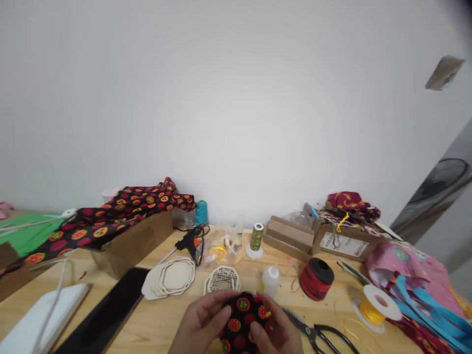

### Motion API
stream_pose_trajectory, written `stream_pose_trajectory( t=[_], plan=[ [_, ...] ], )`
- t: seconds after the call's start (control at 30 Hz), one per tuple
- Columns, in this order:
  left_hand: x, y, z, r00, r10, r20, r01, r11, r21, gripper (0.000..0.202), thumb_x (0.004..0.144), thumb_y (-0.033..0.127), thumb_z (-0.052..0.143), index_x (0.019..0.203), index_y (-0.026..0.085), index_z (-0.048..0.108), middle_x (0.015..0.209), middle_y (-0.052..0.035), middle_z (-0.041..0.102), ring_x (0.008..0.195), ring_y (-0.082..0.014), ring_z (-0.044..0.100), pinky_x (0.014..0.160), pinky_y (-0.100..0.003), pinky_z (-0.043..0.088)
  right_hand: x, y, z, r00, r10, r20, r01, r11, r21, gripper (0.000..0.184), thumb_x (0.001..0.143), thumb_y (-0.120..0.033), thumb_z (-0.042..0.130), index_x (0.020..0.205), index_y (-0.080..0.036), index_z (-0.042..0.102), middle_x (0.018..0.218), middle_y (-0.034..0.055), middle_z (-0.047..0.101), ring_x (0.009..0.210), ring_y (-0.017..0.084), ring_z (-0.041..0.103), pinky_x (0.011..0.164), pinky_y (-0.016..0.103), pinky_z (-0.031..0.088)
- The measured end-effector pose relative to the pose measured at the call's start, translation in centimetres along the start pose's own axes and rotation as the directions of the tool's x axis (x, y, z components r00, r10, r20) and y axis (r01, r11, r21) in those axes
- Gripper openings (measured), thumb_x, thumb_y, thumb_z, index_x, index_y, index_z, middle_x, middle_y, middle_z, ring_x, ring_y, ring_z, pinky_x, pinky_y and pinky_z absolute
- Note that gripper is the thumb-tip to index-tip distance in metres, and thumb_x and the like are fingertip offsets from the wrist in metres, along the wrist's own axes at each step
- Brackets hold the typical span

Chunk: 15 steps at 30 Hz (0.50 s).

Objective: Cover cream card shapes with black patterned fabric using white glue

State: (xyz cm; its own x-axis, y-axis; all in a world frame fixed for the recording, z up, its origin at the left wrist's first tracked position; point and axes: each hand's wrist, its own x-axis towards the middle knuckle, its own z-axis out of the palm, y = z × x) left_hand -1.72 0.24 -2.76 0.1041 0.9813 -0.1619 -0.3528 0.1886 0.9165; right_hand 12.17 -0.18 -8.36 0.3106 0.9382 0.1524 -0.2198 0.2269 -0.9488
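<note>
Between my two hands is a small piece of black fabric (239,322) printed with red, orange and green flower rounds, low in the middle of the head view. My left hand (204,322) grips its left edge, thumb on the front and fingers behind. On the other side my right hand (276,329) pinches the right part, its thumb pressed on the front. A bit of yellow cord shows at the fabric's right edge. Just behind lie lattice-cut wooden pieces (222,279) and a white squeeze bottle (271,280). Black-handled scissors (313,332) lie close to my right hand.
Left are octagonal wooden frames (173,276), a glue gun (190,243), a black slab (106,312) and a fabric-draped cardboard box (136,241). Right are a red cord spool (316,279), a yellow cord spool (376,306) and blue straps (427,309). Green thread (257,237) stands behind.
</note>
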Motion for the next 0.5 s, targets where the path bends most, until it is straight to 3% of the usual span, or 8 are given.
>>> stream_pose_trajectory(
  t=[0.1,0.17,0.27,0.4,0.5],
  plan=[
    [0.2,-0.2,0.0,0.999,0.028,-0.022,-0.027,0.999,0.045,0.024,0.057,0.031,0.072,0.078,0.021,0.071,0.081,-0.0044,0.074,0.079,-0.0194,0.063,0.068,-0.023,0.047,0.3,-0.9,-0.3,0.973,-0.228,0.034,0.231,0.959,-0.163,0.030,0.058,-0.022,0.070,0.087,-0.025,0.068,0.081,0.0019,0.070,0.070,0.016,0.064,0.057,0.017,0.051],
    [0.2,-0.5,0.1,0.997,0.042,-0.066,-0.038,0.998,0.049,0.024,0.056,0.032,0.073,0.077,0.022,0.071,0.078,-0.0031,0.074,0.077,-0.0187,0.063,0.066,-0.022,0.048,0.5,-1.5,-0.5,0.916,-0.387,0.106,0.401,0.881,-0.250,0.032,0.060,-0.015,0.066,0.089,-0.029,0.066,0.077,-0.0020,0.069,0.068,0.013,0.063,0.058,0.015,0.049],
    [0.1,-0.8,0.4,0.992,0.043,-0.115,-0.037,0.998,0.051,0.025,0.053,0.032,0.074,0.076,0.023,0.071,0.079,-0.0020,0.074,0.077,-0.0183,0.063,0.063,-0.021,0.048,0.8,-1.8,-0.8,0.828,-0.521,0.206,0.560,0.774,-0.296,0.036,0.065,-0.011,0.060,0.096,-0.030,0.062,0.077,-0.0029,0.068,0.068,0.012,0.062,0.062,0.015,0.049],
    [-0.1,-0.6,0.6,0.989,0.043,-0.144,-0.039,0.999,0.028,0.025,0.050,0.031,0.076,0.074,0.025,0.071,0.078,0.0000,0.074,0.079,-0.0179,0.063,0.066,-0.020,0.048,0.8,-1.4,-0.9,0.766,-0.571,0.294,0.641,0.713,-0.285,0.029,0.072,-0.013,0.055,0.097,-0.027,0.061,0.077,-0.0005,0.066,0.067,0.012,0.062,0.062,0.017,0.049],
    [-0.1,-0.4,0.5,0.993,0.053,-0.104,-0.046,0.997,0.069,0.024,0.053,0.031,0.074,0.075,0.025,0.071,0.080,-0.0005,0.074,0.080,-0.0185,0.063,0.068,-0.021,0.048,0.7,-1.1,-0.9,0.794,-0.552,0.255,0.608,0.707,-0.361,0.031,0.072,-0.020,0.057,0.102,-0.026,0.057,0.078,0.0013,0.066,0.066,0.014,0.062,0.060,0.019,0.051]
  ],
)
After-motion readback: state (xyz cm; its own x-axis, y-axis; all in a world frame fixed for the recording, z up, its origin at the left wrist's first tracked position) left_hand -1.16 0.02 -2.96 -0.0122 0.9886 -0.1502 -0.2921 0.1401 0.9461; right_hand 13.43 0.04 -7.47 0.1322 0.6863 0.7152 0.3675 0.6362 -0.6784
